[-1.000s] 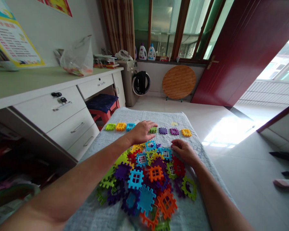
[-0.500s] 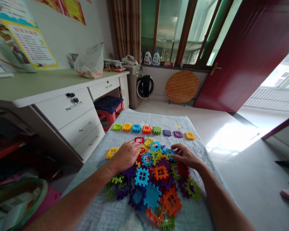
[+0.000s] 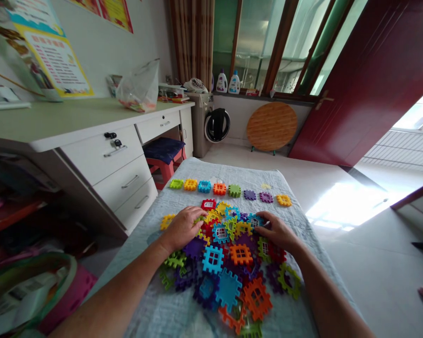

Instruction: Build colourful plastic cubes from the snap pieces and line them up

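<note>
A loose heap of coloured plastic interlocking building tiles, some with window lattices, lies on a cloth-covered table (image 3: 144, 286). At the heap's left side is my left hand (image 3: 185, 227), its fingers bent around a small, mostly hidden yellow-green tile (image 3: 199, 219). My right hand (image 3: 278, 231) is at the right side, thumb and fingers closed on the edge of a blue window tile (image 3: 255, 221). Between the hands lie a blue lattice tile (image 3: 220, 233) and a yellow tile (image 3: 243, 229). Nearer me are an orange window tile (image 3: 241, 254) and a plain blue tile (image 3: 229, 288).
Beyond the heap, several tiles form a row, from a green tile (image 3: 176, 184) to a yellow tile (image 3: 284, 200). A white desk (image 3: 116, 164) and a red stool (image 3: 165, 164) stand left. A pink basket (image 3: 74, 291) sits low at the left.
The view has shifted slightly. My left hand has drawn back a little to the left. The blue window tile at my right hand has moved slightly away from me.
</note>
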`<state>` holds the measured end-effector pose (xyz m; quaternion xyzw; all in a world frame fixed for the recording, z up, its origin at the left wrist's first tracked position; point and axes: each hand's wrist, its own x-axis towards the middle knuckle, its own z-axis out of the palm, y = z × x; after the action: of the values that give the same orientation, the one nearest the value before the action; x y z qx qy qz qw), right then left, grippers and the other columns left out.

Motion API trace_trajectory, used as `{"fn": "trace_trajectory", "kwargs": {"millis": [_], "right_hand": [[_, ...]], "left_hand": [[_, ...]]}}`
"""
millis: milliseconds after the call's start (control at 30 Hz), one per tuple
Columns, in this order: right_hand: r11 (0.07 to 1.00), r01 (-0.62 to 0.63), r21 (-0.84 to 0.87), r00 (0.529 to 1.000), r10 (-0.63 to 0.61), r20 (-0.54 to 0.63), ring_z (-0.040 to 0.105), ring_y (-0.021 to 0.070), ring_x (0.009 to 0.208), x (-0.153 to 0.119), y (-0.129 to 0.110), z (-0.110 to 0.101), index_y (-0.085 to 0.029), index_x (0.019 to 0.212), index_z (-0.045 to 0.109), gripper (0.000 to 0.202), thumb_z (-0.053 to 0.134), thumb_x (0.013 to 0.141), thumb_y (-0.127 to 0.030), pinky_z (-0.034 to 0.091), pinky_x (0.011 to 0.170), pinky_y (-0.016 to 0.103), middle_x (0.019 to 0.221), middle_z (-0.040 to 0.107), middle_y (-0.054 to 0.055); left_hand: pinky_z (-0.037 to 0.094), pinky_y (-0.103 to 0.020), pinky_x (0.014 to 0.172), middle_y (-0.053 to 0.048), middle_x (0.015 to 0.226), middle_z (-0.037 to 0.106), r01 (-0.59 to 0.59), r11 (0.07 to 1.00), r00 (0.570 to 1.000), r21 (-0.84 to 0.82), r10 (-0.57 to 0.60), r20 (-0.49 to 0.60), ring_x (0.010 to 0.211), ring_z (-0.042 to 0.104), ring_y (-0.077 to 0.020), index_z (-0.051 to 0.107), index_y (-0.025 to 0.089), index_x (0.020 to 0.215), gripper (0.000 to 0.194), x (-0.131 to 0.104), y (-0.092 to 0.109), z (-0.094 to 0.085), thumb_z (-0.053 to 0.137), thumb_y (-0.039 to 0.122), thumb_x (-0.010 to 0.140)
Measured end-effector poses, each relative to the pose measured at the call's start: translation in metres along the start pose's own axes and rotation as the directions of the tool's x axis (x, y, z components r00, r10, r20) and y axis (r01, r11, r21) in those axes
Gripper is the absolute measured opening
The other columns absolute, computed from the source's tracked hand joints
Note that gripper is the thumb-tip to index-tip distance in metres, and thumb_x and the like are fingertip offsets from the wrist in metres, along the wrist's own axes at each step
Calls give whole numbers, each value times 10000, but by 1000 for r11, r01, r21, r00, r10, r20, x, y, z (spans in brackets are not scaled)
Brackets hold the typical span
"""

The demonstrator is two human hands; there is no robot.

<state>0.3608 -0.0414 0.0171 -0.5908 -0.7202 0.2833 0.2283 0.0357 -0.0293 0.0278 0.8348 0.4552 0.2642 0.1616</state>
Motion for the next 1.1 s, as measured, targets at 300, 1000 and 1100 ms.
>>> {"fn": "trace_trajectory", "kwargs": {"millis": [300,1000,1100], "right_hand": [[1000,-3,-20,996,1,-84,527,146,644,3,4,3,-192,925,561,315,602,756,-455,414,600,271,741,599,-2],[984,30,177,989,-3,-150,524,140,646,3,1,3,-180,928,636,249,567,780,-368,443,597,269,745,599,14],[954,-2,300,994,35,-104,524,134,612,0,-1,1,-184,998,617,309,561,787,-402,444,555,260,719,604,7]], "left_hand": [[443,-331,935,-45,1025,669,48,998,999,-43,-47,16,1005,592,-190,646,197,974,208,-1,-4,7,545,176,793],[443,-338,922,-45,1020,660,25,998,999,-61,-22,44,993,580,-190,641,204,961,196,-1,-5,5,536,189,796],[445,-332,918,-45,1023,659,31,997,998,-67,-27,53,987,584,-185,638,203,962,191,0,-5,4,535,187,801]]}}
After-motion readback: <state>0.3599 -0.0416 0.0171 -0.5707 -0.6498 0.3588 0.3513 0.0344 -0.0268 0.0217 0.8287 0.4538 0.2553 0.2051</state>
